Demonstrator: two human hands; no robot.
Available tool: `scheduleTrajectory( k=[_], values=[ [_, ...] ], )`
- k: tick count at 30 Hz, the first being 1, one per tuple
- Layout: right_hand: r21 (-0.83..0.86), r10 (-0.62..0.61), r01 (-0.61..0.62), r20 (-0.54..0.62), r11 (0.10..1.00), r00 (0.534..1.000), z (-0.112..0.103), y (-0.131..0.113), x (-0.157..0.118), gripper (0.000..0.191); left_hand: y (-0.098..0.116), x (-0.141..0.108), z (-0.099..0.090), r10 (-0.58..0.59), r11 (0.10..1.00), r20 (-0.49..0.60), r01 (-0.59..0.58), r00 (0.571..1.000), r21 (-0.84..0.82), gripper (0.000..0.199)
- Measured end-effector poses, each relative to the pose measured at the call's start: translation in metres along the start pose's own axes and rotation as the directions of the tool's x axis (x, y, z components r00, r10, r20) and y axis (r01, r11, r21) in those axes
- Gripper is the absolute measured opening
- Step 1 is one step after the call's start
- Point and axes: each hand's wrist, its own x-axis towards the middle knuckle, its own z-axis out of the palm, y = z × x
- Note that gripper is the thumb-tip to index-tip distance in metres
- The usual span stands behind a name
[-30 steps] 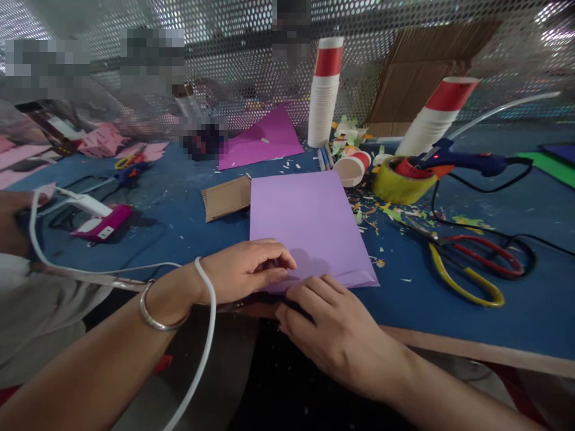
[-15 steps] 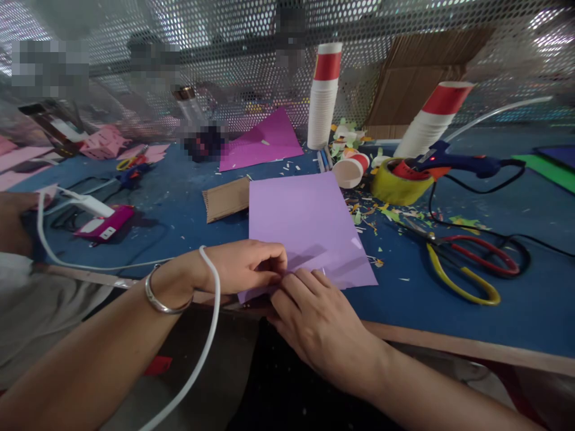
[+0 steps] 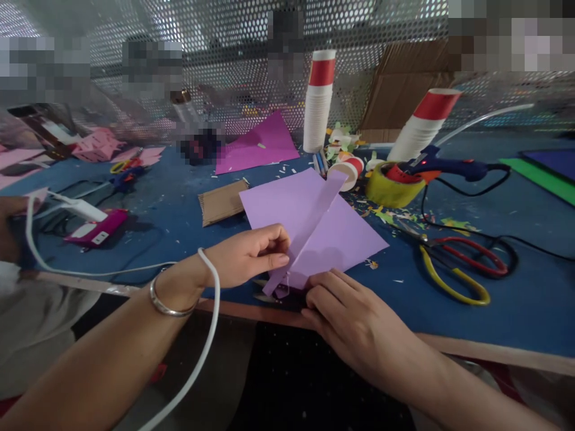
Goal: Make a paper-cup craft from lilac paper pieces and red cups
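Purple paper (image 3: 344, 239), near edge partly behind right hand (image 3: 354, 317), left hand (image 3: 247, 254) overlapping, both grips unclear

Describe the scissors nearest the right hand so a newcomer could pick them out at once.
On the blue table, find the lilac paper in front of the person. Go right, past the right hand, to the scissors, lying nearer the person than the yellow roll. Their looped handles, one red, one yellow, set them apart from that roll and the blue glue gun.

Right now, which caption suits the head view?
Left hand and right hand at lilac paper, scissors lying to the right.
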Motion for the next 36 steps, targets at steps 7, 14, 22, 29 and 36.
scheduleTrajectory(
  k=[7, 14, 22, 29, 36],
  values=[
    [0.052, 0.038, -0.038, 0.010, 0.998, 0.999, -0.018, 0.007, -0.019, 0.013, -0.002, 0.010, 0.009, 0.006, 0.995, -0.031, -0.009, 0.999, -0.096, 0.007],
    [-0.006, 0.089, -0.089, 0.025, 0.996, 0.996, -0.026, 0.011, -0.030, 0.020, -0.005, 0.017, 0.015, 0.024, 0.987, -0.039, -0.030, 0.999, -0.157, 0.007],
    [-0.138, 0.015, -0.010, 0.039, 0.990, 0.999, -0.028, 0.021, -0.029, 0.022, -0.007, 0.015, 0.018, 0.002, 0.967, -0.067, -0.019, 0.998, -0.252, 0.007],
    [-0.141, 0.071, -0.062, 0.057, 0.988, 0.996, -0.028, 0.023, -0.026, 0.020, -0.014, 0.014, 0.015, 0.059, 0.932, -0.007, -0.058, 0.998, -0.359, 0.008],
    [-0.089, 0.109, -0.100, 0.103, 0.991, 0.989, -0.029, 0.030, -0.024, 0.021, -0.009, 0.015, 0.014, 0.114, 0.878, 0.024, -0.089, 0.993, -0.471, 0.011]
  ],
)
